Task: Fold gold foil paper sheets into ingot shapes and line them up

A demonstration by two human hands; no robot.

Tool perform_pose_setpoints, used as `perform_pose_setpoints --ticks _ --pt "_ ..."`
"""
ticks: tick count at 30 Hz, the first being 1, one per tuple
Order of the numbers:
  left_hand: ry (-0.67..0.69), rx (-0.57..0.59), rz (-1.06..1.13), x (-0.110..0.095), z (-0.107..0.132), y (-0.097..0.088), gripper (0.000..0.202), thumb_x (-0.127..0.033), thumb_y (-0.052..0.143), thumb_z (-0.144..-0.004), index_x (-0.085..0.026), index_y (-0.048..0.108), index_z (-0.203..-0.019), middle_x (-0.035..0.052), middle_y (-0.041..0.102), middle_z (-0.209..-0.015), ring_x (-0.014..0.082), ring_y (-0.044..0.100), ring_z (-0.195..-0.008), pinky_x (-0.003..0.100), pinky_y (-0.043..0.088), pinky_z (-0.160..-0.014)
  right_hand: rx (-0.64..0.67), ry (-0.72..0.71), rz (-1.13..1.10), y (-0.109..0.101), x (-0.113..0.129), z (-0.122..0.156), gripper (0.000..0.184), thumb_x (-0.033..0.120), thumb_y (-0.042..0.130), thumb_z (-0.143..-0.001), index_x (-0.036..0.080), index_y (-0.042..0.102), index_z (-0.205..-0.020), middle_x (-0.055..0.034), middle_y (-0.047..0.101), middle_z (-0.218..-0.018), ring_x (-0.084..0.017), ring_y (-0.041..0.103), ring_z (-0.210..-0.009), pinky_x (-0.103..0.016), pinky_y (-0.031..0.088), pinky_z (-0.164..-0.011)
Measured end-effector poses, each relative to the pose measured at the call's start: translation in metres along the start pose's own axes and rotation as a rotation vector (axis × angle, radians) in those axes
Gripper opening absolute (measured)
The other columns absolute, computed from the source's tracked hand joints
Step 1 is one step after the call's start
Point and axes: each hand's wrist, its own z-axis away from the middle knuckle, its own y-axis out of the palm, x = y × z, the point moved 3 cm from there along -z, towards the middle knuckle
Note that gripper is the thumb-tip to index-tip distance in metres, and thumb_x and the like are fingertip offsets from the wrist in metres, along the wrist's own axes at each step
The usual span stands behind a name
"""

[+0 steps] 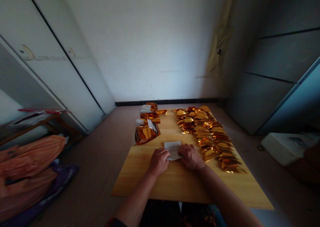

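A small white sheet of paper (pixel 173 147) lies on the wooden board (pixel 180 183) in front of me. My left hand (pixel 158 161) presses on its near left edge with fingers curled. From the right, my right hand (pixel 191 156) grips the same sheet with fingers bent over its near corner. Both hands rest on the board.
Several folded gold foil pieces (pixel 210 137) lie in rows on the board's right side. Stacks of gold foil sheets (pixel 146 133) with white backing sit at the far left. Orange and purple bags (pixel 30 170) lie on the floor at left. A white box (pixel 287 147) stands at right.
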Motion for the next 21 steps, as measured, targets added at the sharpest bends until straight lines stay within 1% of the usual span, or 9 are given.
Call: perform_pose_setpoints --ticks 3,5,8,10,12,14,17,21 --pt "0.049 0.013 -0.03 -0.005 0.006 -0.006 0.028 -0.007 0.053 -0.065 -0.022 0.063 -0.086 0.0046 0.065 -0.098 0.0198 0.057 -0.094 0.036 0.04 -0.086 0.012 -0.032 -0.015 -0.003 0.001 0.006 0.019 0.026 0.056 -0.075 0.02 0.062 -0.092 -0.0058 0.061 -0.099 -0.021 0.047 -0.094 -0.032 0.028 -0.082" --pt "0.068 0.021 -0.036 -0.007 0.009 -0.01 0.027 -0.011 0.054 -0.066 -0.022 0.063 -0.089 0.005 0.065 -0.106 0.0206 0.056 -0.097 0.038 0.038 -0.087 0.003 -0.033 -0.036 -0.004 0.001 0.008 0.018 0.03 0.054 -0.081 0.02 0.063 -0.093 -0.0052 0.062 -0.101 -0.02 0.047 -0.095 -0.032 0.028 -0.083" --pt "0.067 0.039 -0.037 -0.01 0.011 -0.013 0.024 -0.015 0.056 -0.067 -0.022 0.063 -0.089 0.0051 0.064 -0.111 0.0215 0.055 -0.101 0.039 0.037 -0.089 -0.021 0.033 -0.045 -0.001 0.0 0.006 0.019 0.026 0.046 -0.089 0.022 0.064 -0.093 -0.0036 0.064 -0.098 -0.018 0.049 -0.094 -0.03 0.029 -0.083" --pt "0.046 0.057 -0.046 -0.013 0.011 -0.014 0.021 -0.018 0.057 -0.069 -0.022 0.063 -0.089 0.0053 0.063 -0.112 0.0219 0.055 -0.102 0.04 0.036 -0.089 -0.016 0.085 -0.013 0.002 0.0 0.002 0.021 0.022 0.045 -0.09 0.024 0.065 -0.095 -0.0032 0.065 -0.098 -0.018 0.05 -0.095 -0.03 0.03 -0.083" --pt "0.02 0.079 -0.057 -0.015 0.01 -0.015 0.019 -0.02 0.056 -0.071 -0.022 0.063 -0.089 0.0059 0.063 -0.112 0.0223 0.054 -0.103 0.04 0.036 -0.089 0.009 0.108 0.043 0.005 0.002 -0.002 0.023 0.022 0.045 -0.091 0.028 0.065 -0.101 -0.0038 0.064 -0.102 -0.019 0.049 -0.098 -0.031 0.03 -0.083" --pt "0.004 0.098 -0.065 -0.016 0.01 -0.015 0.018 -0.02 0.057 -0.071 -0.021 0.063 -0.089 0.0066 0.062 -0.116 0.0229 0.053 -0.104 0.04 0.036 -0.09 0.037 0.112 0.102 0.007 0.006 -0.005 0.027 0.024 0.044 -0.092 0.033 0.063 -0.108 -0.0049 0.062 -0.106 -0.021 0.048 -0.1 -0.033 0.03 -0.084" --pt "0.0 0.108 -0.072 -0.018 0.01 -0.016 0.019 -0.019 0.058 -0.071 -0.021 0.062 -0.09 0.0068 0.059 -0.122 0.0233 0.053 -0.105 0.041 0.035 -0.09 0.066 0.106 0.165 0.008 0.012 -0.007 0.033 0.026 0.042 -0.093 0.04 0.057 -0.12 -0.0068 0.059 -0.108 -0.023 0.047 -0.101 -0.039 0.029 -0.088" --pt "-0.003 0.117 -0.081 -0.018 0.01 -0.016 0.02 -0.02 0.058 -0.072 -0.022 0.06 -0.092 0.0062 0.061 -0.121 0.023 0.053 -0.105 0.04 0.035 -0.089 0.073 0.09 0.201 0.007 0.018 -0.009 0.036 0.026 0.042 -0.093 0.043 0.054 -0.122 -0.0072 0.057 -0.109 -0.025 0.046 -0.104 -0.049 0.023 -0.095"
